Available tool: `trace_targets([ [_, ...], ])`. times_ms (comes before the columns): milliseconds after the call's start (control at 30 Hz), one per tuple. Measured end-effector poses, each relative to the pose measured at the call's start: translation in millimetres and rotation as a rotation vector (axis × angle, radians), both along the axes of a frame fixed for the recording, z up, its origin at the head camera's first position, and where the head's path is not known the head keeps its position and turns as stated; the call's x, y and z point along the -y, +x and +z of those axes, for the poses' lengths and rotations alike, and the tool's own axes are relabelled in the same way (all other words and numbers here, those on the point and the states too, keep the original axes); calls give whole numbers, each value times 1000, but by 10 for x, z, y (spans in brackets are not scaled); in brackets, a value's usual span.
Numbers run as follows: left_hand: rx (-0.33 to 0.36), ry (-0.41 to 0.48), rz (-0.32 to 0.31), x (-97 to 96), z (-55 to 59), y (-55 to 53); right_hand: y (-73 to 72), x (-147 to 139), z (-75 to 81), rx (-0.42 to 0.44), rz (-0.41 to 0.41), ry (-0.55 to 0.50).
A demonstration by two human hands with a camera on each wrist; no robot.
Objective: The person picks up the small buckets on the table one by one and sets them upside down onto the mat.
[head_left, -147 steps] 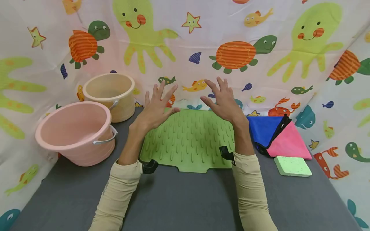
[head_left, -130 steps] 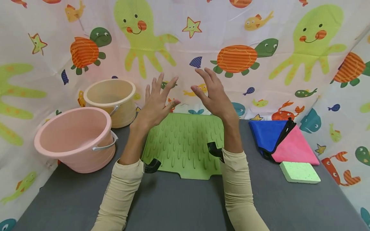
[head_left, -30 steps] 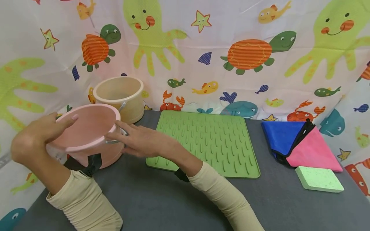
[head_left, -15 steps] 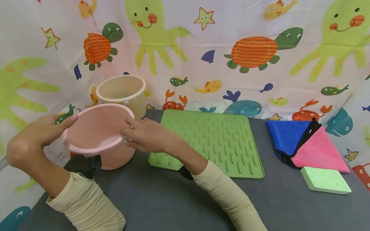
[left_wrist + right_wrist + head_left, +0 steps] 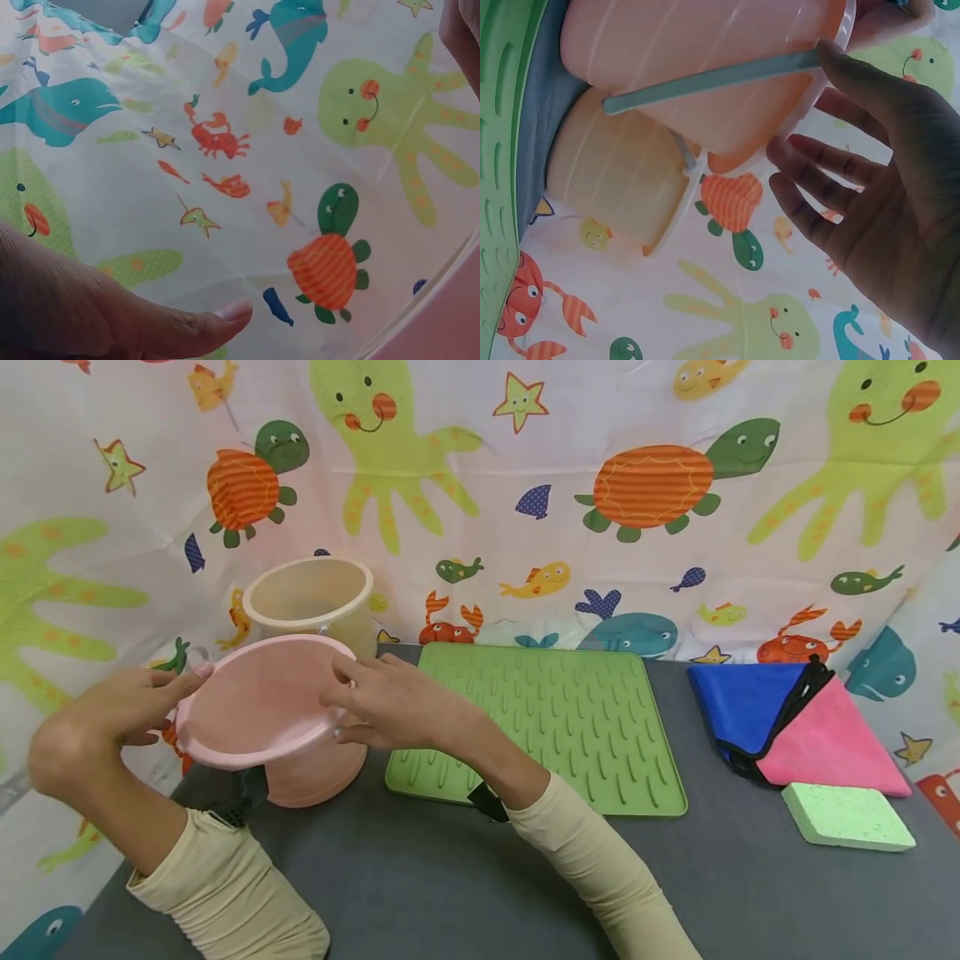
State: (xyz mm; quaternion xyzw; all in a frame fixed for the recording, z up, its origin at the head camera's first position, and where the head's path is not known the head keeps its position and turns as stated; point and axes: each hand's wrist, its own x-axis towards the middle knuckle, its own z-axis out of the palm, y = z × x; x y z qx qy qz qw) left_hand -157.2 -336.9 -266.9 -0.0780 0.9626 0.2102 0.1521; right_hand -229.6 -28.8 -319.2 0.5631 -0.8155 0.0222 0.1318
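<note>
A pink bucket (image 5: 318,777) stands at the left of the table, its rim leaning to the left. My right hand (image 5: 401,706) holds its right rim. In the right wrist view, the thumb meets the upper end of the grey handle (image 5: 712,81), with the other fingers at the rim. Beside the left rim is my left hand (image 5: 112,710), fingers loosely bent and thumb tip close against the rim. The left wrist view has the thumb (image 5: 180,326) extended and a corner of the pink bucket at lower right; contact is unclear there.
Behind the pink bucket stands a cream bucket (image 5: 352,627). A green ridged mat (image 5: 540,727) lies mid-table. Folded blue and pink cloths (image 5: 825,735) and a pale green sponge (image 5: 847,817) lie at right. A printed curtain (image 5: 465,468) surrounds the table.
Both hands, raised over the mat at first, have gone left to the pink bucket. Over the last second the bucket has shifted right and leaned, while the left hand stays near its place.
</note>
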Motion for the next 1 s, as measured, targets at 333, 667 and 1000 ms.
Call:
trace_targets([
  [333, -28, -54, -99, -5, -62, -171, 2, -28, 5, 38, -10, -19],
  [667, -51, 12, -113, -76, -76, -136, -15, 48, -24, 114, 0, 54],
  [1000, -178, -19, -137, -60, -25, -99, -56, -67, 40, 112, 25, -66],
])
